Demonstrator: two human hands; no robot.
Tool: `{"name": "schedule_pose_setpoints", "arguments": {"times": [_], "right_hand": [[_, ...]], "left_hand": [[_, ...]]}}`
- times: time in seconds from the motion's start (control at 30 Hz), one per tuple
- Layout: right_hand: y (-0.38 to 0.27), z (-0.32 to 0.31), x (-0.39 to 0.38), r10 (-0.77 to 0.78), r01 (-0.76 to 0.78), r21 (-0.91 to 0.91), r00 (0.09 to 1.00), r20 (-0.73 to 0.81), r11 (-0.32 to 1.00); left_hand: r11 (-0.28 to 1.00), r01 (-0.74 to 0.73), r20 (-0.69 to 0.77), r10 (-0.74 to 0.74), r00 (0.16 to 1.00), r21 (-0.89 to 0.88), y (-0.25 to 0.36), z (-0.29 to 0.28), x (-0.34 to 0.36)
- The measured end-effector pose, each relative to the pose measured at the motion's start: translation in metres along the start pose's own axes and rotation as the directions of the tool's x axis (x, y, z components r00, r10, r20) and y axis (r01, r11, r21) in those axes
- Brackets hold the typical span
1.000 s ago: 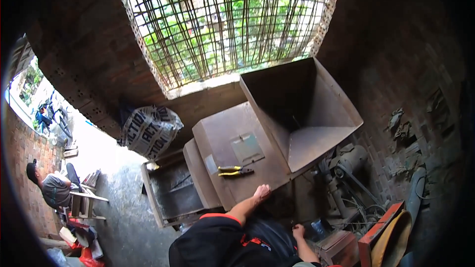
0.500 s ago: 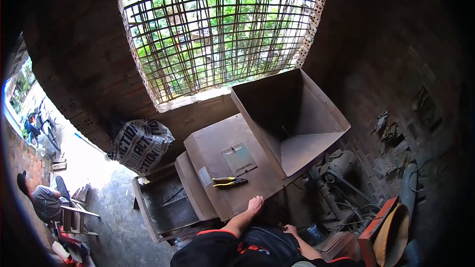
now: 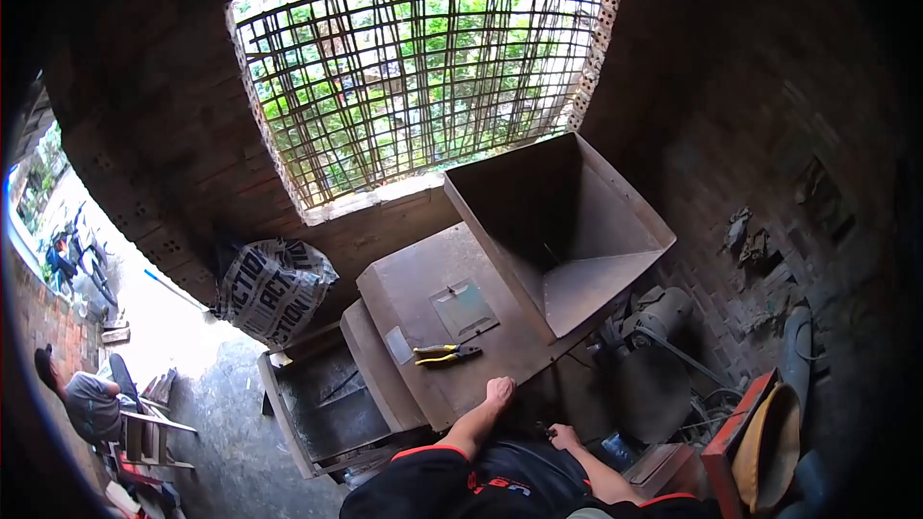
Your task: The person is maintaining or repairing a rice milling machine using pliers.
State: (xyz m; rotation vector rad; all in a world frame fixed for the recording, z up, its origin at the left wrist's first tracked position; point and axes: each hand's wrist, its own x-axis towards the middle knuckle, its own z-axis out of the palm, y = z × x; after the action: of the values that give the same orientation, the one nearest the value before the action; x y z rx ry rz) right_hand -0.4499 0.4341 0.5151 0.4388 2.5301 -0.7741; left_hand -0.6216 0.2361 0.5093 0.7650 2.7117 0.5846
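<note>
My left hand (image 3: 500, 391) is closed, its fingers curled at the near edge of a large brown metal machine (image 3: 452, 274). Closer to my body, my right hand (image 3: 564, 437) pinches a small dark piece too small to name. Yellow-handled pliers (image 3: 446, 355) lie on the machine's sloping top, just beyond my left hand. Beside them is a small greenish metal hatch (image 3: 463, 310). A wide square hopper (image 3: 606, 288) rises from the machine's right end.
An electric motor (image 3: 663, 311) with a belt stands right of the machine, above a dark round shape (image 3: 652, 389). An open metal trough (image 3: 327, 404) juts out at the left. Behind it leans a printed white sack (image 3: 277, 290). Far left, a person (image 3: 91, 404) sits near a wooden stool (image 3: 149, 437).
My right hand has risen slightly, showing more of the small dark piece. Below the motor, a dark round shape now covers metal parts seen before. My left hand stays at the machine's edge.
</note>
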Motion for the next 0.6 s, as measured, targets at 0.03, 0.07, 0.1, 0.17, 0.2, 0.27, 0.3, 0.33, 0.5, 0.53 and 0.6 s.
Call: {"name": "schedule_pose_setpoints", "arguments": {"times": [0.03,0.07,0.1,0.17,0.2,0.27,0.3,0.33,0.5,0.53,0.6], "right_hand": [[0.004,0.002,-0.002,0.031,-0.031,0.016,0.999,0.013,0.999],[0.008,0.004,-0.002,0.047,-0.047,0.007,0.998,0.033,0.999],[0.017,0.006,-0.004,0.068,-0.068,0.024,0.997,0.025,0.997],[0.024,0.012,-0.01,0.075,-0.075,-0.02,0.997,0.018,0.997],[0.024,0.012,-0.015,0.113,-0.113,-0.012,0.993,0.042,0.994],[0.04,0.019,-0.017,0.086,-0.083,-0.048,0.994,0.066,0.995],[0.047,0.024,-0.018,0.087,-0.082,-0.074,0.994,0.071,0.994],[0.045,0.025,-0.016,0.044,-0.037,-0.075,0.994,0.096,0.996],[0.037,0.026,-0.029,0.07,-0.07,-0.007,0.997,0.007,0.998],[0.03,0.025,-0.033,0.073,-0.073,0.024,0.997,-0.027,0.997],[0.017,0.018,-0.039,0.079,-0.077,0.043,0.996,-0.048,0.996]], "left_hand": [[0.999,0.029,0.021,-0.029,0.999,-0.031,-0.002,0.001,-0.002],[0.998,0.06,-0.118,-0.062,0.991,-0.02,0.0,0.003,-0.004],[0.999,0.037,-0.102,-0.038,0.994,-0.014,0.005,0.0,-0.002],[0.993,-0.113,-0.047,0.114,0.992,0.025,0.004,0.0,-0.002],[0.994,-0.105,0.002,0.105,0.994,0.009,-0.001,0.004,-0.003],[0.992,-0.122,0.039,0.122,0.992,0.016,0.004,-0.001,-0.001],[0.99,-0.137,0.067,0.135,0.989,0.025,0.008,-0.005,0.0],[0.992,-0.104,-0.001,0.105,0.995,0.07,0.001,0.001,-0.006],[0.967,-0.088,-0.025,0.097,0.995,0.237,0.01,0.008,0.013],[0.969,-0.088,-0.022,0.096,0.995,0.232,0.01,0.012,0.015],[0.969,-0.081,-0.032,0.091,0.995,0.235,0.01,0.02,0.018]]}}
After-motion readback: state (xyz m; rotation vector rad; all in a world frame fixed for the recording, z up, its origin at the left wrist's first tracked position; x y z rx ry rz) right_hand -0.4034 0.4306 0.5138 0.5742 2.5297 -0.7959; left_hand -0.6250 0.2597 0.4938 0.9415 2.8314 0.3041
